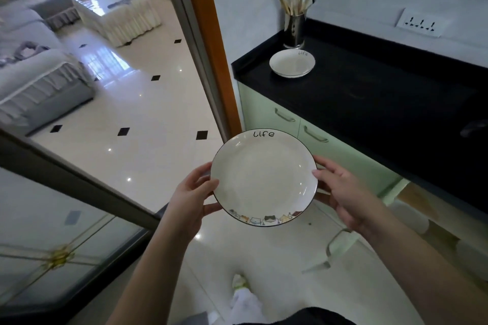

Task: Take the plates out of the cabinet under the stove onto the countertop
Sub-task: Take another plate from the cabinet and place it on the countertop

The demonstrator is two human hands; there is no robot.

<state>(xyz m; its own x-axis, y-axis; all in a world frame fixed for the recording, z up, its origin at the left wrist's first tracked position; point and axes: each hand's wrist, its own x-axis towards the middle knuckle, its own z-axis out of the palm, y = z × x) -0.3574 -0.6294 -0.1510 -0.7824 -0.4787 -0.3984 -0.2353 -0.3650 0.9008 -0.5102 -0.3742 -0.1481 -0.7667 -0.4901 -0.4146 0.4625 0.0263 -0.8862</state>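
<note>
1. White with a thin dark rim, the held plate has the word "Life" at its far edge and little cartoon cats along its near edge.
2. The left hand holds the plate's left side, thumb on top and fingers curled under.
3. The right hand holds the right side the same way.
4. The plate is up in the air over the shiny floor, in front of the green cabinet doors.
5. A second plate sits on the black countertop, near its left end.
6. Just behind it stands a metal cup full of chopsticks and a spoon.
</note>
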